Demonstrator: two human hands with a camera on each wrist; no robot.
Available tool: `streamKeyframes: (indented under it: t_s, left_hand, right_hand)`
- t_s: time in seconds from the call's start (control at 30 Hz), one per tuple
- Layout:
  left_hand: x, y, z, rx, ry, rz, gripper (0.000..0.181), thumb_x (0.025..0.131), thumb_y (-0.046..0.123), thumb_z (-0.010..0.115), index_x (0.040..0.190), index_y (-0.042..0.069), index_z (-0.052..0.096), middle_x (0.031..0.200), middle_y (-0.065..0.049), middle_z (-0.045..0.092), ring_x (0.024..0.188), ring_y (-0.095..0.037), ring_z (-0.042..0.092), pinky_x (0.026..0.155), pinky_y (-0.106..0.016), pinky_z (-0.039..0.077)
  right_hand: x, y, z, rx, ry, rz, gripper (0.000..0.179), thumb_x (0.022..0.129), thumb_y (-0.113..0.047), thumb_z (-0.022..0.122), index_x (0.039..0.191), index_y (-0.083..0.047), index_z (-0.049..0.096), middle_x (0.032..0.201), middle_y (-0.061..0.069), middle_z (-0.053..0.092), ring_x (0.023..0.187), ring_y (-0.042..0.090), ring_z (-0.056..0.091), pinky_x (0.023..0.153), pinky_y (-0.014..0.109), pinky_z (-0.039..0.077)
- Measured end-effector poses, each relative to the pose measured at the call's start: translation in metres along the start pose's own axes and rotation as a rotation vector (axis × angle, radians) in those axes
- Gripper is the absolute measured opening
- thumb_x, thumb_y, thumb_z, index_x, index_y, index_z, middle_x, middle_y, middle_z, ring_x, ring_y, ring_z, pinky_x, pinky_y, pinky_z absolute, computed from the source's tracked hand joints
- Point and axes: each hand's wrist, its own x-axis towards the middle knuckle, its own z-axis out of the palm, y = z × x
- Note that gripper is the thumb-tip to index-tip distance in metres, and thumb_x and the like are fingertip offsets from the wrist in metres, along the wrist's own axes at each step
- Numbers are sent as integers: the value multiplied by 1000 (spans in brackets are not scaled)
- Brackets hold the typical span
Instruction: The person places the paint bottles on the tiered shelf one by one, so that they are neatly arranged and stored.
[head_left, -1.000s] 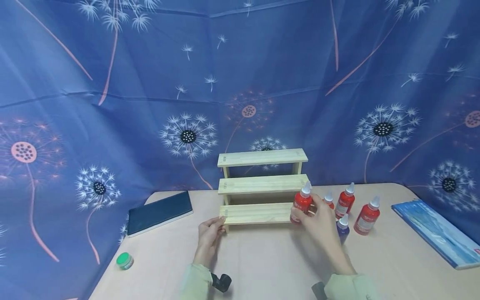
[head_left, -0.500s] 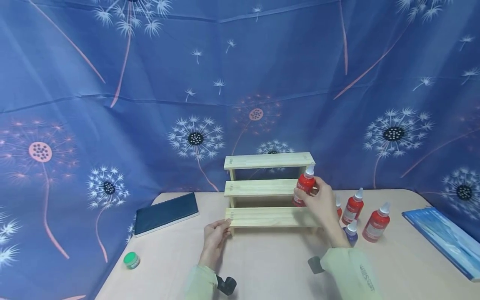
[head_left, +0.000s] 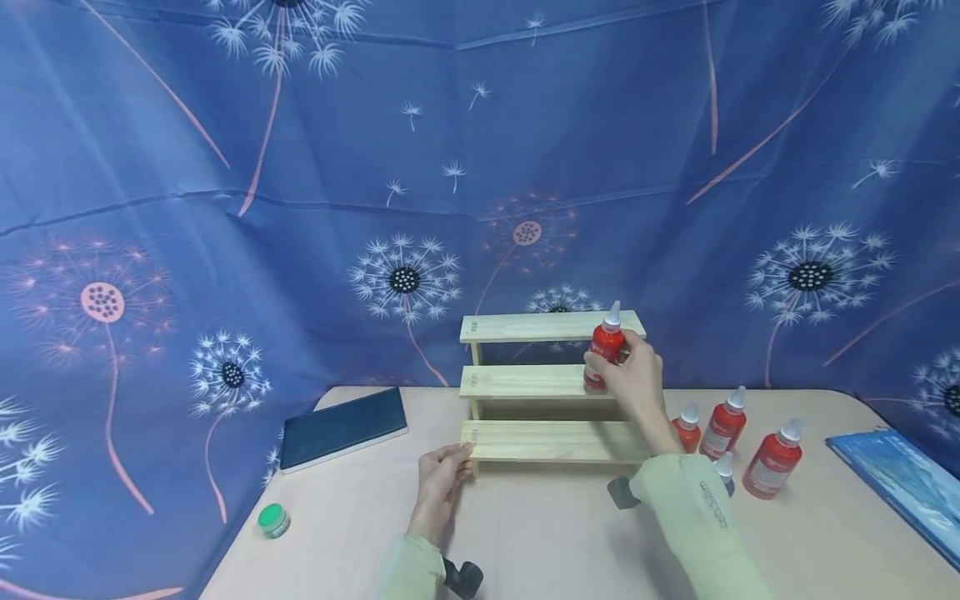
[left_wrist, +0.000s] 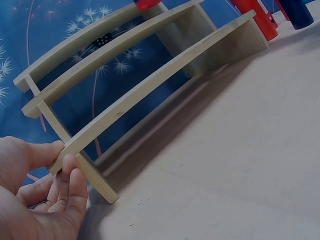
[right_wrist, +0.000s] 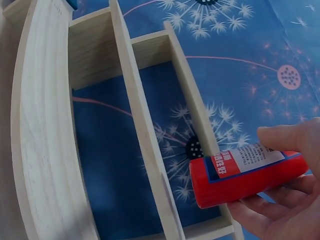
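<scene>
My right hand grips a red squeeze bottle with a pale pointed cap, upright in front of the top tier of a three-tier wooden rack. In the right wrist view the bottle's base overlaps the rack's upper boards, and thumb and fingers wrap its body. At the rack's lower left, my left hand pinches the end of the bottom board. The left wrist view shows the thumb above that board end and fingertips beneath it.
Right of the rack stand several bottles, among them a red one and a partly hidden purple one. A blue picture book lies far right. To the left are a dark flat box and a green-lidded jar.
My right hand has lifted the red bottle from the bottom board's height up to the top tiers. My left hand keeps its pinch on the rack. The head view has shifted slightly left.
</scene>
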Motion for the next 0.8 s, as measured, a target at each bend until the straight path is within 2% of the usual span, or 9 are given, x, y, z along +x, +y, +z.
streamKeyframes:
  t_s: [0.3,0.8]
  left_hand:
    - [-2,-3,2,70,4,-32,35,91,12,67,114,-13,60,84,-5,65,69,-8,62,65,-18,56]
    - [1,0,1,52,21,-21,37,90,14,68,113,-13,60,80,-4,65,67,-8,61,64,-18,56]
  right_hand:
    - [8,14,3,-20,-25,51,50,87,-18,71,130,3,54,119,26,64,108,40,62,94,53,50]
    - [18,17,12,-14,-53,30,53,88,-18,72,132,4,52,121,27,63,110,41,62,94,54,51]
